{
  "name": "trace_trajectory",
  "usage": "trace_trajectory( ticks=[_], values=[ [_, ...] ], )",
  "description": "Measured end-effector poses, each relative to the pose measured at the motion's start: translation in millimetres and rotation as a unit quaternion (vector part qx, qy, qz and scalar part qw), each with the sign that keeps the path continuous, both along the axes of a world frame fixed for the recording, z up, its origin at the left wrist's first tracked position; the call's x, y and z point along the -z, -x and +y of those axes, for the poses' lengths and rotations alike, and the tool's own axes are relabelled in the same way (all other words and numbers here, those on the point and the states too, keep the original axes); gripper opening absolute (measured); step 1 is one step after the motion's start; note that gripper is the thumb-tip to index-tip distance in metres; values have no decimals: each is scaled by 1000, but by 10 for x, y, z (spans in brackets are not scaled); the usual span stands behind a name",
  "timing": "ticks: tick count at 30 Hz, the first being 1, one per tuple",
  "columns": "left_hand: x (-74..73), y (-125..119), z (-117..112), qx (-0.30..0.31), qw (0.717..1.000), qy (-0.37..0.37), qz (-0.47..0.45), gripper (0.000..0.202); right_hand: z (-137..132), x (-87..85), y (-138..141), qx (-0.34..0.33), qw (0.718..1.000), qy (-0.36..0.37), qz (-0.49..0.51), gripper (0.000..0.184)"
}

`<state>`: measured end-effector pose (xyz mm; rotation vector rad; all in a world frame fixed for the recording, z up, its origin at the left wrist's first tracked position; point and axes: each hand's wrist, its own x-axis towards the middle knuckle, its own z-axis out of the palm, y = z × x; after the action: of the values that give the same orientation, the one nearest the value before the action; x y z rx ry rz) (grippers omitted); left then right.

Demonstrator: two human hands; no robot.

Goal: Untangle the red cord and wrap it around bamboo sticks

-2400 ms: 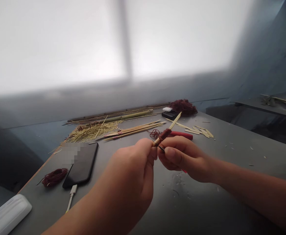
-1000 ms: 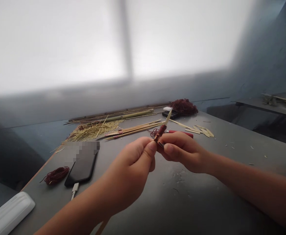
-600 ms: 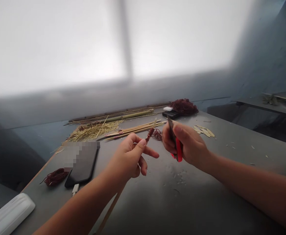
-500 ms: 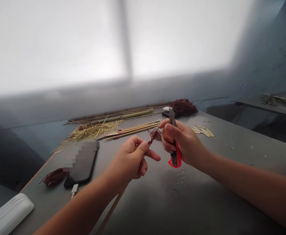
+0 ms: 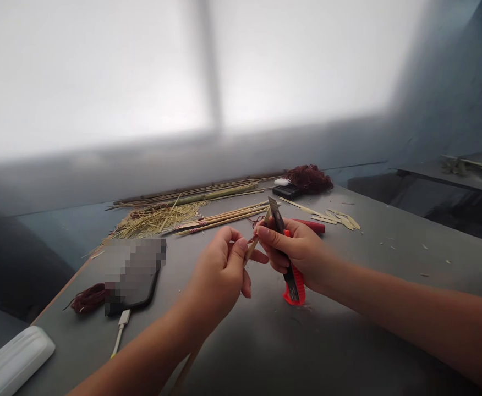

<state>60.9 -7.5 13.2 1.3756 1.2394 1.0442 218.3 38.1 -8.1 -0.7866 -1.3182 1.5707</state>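
My left hand (image 5: 220, 269) is closed on a thin bamboo stick (image 5: 188, 366), whose lower end runs back beneath my left forearm. Dark red cord (image 5: 252, 240) is wound near the stick's upper end. My right hand (image 5: 302, 253) grips a red and black utility knife (image 5: 294, 286), its blade slanting up to the left. The thumb and fingertips of that same hand meet the stick's upper end just beside the cord. Whether they pinch the stick or the cord I cannot tell.
Finished-looking bamboo sticks (image 5: 228, 216) lie behind my hands, near a heap of shavings (image 5: 162, 218). A phone (image 5: 152, 286) and a cord bundle (image 5: 87, 298) are at left. Dark red cord (image 5: 309, 179), flat bamboo slips (image 5: 344, 218) and a red handle (image 5: 316, 226) lie at right.
My right hand has moved left and down to the stick's wrapped end, with the knife tilting leftward. The red handle and longer slips behind it have come into view.
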Motion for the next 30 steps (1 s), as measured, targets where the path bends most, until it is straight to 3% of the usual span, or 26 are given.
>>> trace_trajectory(
  ticks=[8,13,17,20,24,27,30],
  values=[
    [-44,-47,-29,3,997,29,-68,21,2,-44,6,11,1000,2,4,40],
    [-28,-8,-32,-19,997,-5,-73,20,-11,-74,12,10,999,-29,-13,46],
    [-55,65,-51,-37,998,-54,-15,22,-91,-71,-20,-43,991,-101,-71,48],
    [-132,105,-123,-34,991,-112,68,23,-164,-69,-69,-48,967,-214,-132,41],
    [-226,122,-251,-42,938,-267,216,17,-217,-95,-127,-36,915,-369,-160,35],
    [-232,126,-300,-62,878,-379,285,14,-228,-121,-149,-51,899,-400,-170,35],
    [-206,132,-304,-81,838,-439,316,13,-231,-130,-157,-61,900,-392,-181,35]
  ],
)
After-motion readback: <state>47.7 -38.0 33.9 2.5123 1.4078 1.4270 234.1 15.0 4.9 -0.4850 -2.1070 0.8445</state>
